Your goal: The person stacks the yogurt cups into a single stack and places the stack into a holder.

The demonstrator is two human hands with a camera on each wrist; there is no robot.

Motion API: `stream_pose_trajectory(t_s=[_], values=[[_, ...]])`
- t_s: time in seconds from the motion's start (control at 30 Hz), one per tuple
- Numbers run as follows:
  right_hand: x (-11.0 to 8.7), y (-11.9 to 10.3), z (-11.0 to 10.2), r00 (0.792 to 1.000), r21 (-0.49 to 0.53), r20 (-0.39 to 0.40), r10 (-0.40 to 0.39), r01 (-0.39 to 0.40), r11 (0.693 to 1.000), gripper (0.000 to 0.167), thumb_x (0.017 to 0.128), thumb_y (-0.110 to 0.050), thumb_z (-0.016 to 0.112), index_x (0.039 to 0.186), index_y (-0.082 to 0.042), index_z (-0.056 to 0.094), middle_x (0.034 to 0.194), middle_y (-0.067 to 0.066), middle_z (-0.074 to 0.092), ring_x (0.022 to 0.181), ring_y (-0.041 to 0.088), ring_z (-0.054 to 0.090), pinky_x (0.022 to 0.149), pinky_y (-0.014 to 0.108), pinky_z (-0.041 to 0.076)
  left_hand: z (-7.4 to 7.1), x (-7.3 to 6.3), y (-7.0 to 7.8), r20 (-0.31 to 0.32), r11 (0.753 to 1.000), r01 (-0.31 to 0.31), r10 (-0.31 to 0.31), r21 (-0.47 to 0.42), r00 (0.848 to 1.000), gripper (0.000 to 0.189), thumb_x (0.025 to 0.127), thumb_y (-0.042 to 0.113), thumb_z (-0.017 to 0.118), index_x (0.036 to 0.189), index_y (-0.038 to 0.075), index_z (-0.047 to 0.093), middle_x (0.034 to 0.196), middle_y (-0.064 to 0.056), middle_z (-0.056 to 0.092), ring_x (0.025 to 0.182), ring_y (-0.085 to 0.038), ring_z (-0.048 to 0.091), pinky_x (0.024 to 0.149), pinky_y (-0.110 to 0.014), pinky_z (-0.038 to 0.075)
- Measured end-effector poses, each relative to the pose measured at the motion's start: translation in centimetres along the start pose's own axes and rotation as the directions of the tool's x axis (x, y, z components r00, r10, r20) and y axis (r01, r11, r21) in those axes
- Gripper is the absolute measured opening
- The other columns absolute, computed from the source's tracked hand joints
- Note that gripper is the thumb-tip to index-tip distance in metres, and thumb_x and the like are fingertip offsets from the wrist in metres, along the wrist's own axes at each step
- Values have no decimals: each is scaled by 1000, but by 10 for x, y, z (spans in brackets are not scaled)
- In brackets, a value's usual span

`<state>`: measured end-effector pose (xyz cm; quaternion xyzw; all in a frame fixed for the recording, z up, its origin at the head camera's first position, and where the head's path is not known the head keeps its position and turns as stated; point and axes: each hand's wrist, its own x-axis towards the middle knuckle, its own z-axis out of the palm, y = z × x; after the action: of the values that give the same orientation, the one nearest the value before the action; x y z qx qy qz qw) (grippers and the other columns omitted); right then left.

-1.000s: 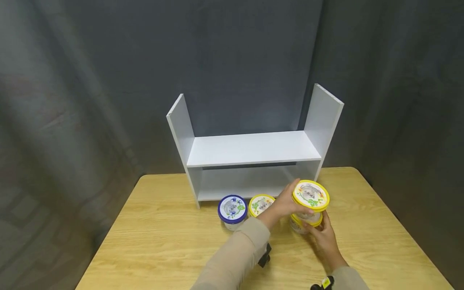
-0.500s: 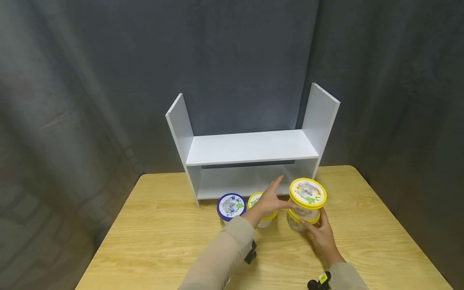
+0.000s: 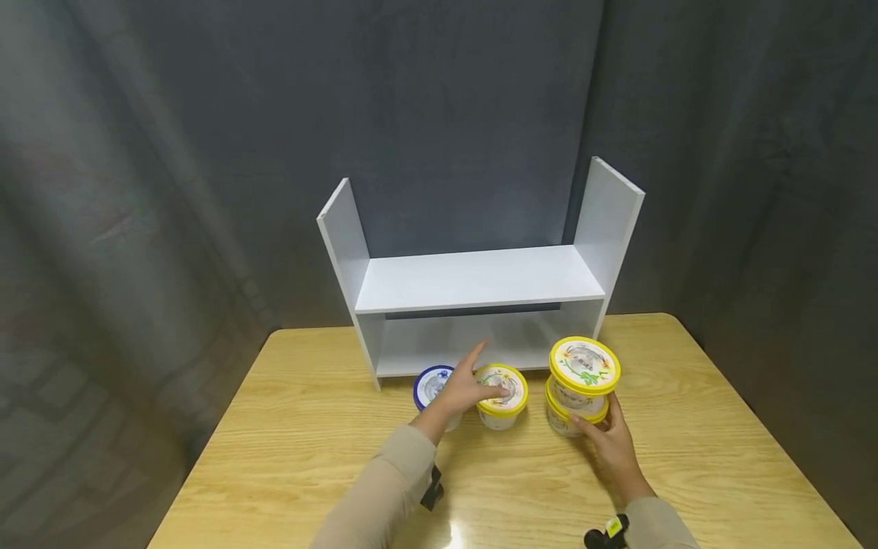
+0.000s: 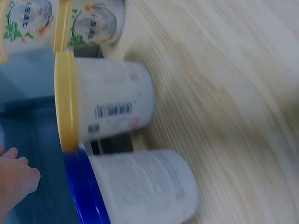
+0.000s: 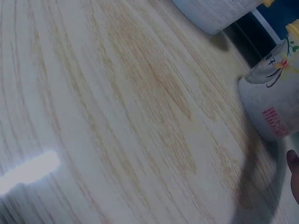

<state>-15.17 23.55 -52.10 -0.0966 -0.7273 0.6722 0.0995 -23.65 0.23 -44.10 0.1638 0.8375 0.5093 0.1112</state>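
Note:
Two white tubs with yellow lids stand stacked at the shelf's front right: the upper tub (image 3: 584, 366) sits on the lower tub (image 3: 562, 421). My right hand (image 3: 613, 451) holds the lower one, thumb at its near side and fingers round its right. To the left, my left hand (image 3: 461, 393) hovers with fingers spread, holding nothing; it overlaps a blue-lidded tub (image 3: 428, 383), and its thumb reaches over a single yellow-lidded tub (image 3: 504, 412). In the left wrist view, this yellow-lidded tub (image 4: 110, 100) stands beside the blue-lidded tub (image 4: 145, 186), with the left hand (image 4: 16, 182) past their lids.
A white two-tier shelf (image 3: 480, 280) with tall side panels stands behind the tubs on the wooden table (image 3: 309, 442). Grey curtains (image 3: 466, 114) hang behind and at both sides. The single tubs stand close along the lower shelf's front edge.
My left hand has let go of the upper yellow-lidded tub and moved left, over the single tubs. The upper tub stays on the stack, and the right hand keeps its place at the lower one.

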Motion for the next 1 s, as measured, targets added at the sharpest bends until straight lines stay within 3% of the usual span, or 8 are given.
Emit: stream_pose_trajectory(t_s=[0.23, 0.4, 0.63, 0.73, 0.8, 0.87, 1.0], values=[[0, -3, 0, 1000, -11, 8, 11, -11, 1000, 82, 81, -17, 61, 139, -23, 5, 127, 4, 27, 107, 11, 32, 76, 7, 36, -17, -8, -17, -23, 999, -14, 16, 51, 1000, 90, 65, 29, 74, 138, 19, 22, 139, -9, 23, 124, -34, 22, 96, -53, 22], [1, -3, -1, 999, -17, 13, 37, -37, 999, 84, 80, -20, 62, 139, -24, 3, 132, 10, 24, 117, 24, 26, 79, 9, 33, -28, -14, -26, -27, 1000, -2, 3, 30, 1000, 91, 65, 30, 75, 138, 20, 21, 140, -11, 21, 123, -36, 21, 94, -55, 24], [1, -3, -2, 999, -12, 21, 47, -47, 999, 89, 78, -21, 64, 139, -24, -1, 136, 16, 21, 123, 33, 19, 97, 44, 24, -43, -22, -42, -100, 998, -3, 9, 65, 995, 91, 63, 28, 76, 137, 14, 25, 137, -15, 25, 121, -38, 24, 93, -54, 26], [1, -2, -3, 999, -24, 26, 41, -40, 999, 90, 79, -21, 64, 139, -23, -2, 136, 18, 19, 123, 35, 17, 97, 48, 22, -48, -24, -49, -135, 996, -19, 32, 93, 990, 90, 62, 27, 77, 135, 11, 27, 136, -16, 27, 121, -38, 25, 93, -54, 26], [1, -2, -4, 998, -35, 33, 48, -47, 998, 90, 79, -23, 63, 139, -23, -4, 137, 17, 19, 123, 34, 17, 97, 44, 25, -52, -26, -54, -151, 993, -31, 48, 111, 987, 90, 61, 27, 78, 135, 9, 28, 136, -16, 28, 121, -37, 26, 94, -53, 25], [1, -3, -4, 998, -48, 40, 54, -52, 998, 90, 80, -23, 62, 139, -21, -6, 137, 17, 18, 123, 34, 18, 93, 30, 31, -55, -28, -60, -165, 989, -42, 65, 141, 984, 91, 60, 27, 78, 134, 8, 29, 136, -16, 27, 121, -36, 25, 95, -52, 24], [1, -4, -3, 998, -55, 42, 49, -47, 997, 88, 82, -21, 60, 139, -19, -7, 136, 16, 19, 120, 31, 22, 76, 7, 33, -60, -33, -69, -175, 984, -47, 78, 173, 981, 94, 58, 26, 79, 134, 3, 28, 137, -18, 25, 122, -38, 23, 94, -55, 22]])
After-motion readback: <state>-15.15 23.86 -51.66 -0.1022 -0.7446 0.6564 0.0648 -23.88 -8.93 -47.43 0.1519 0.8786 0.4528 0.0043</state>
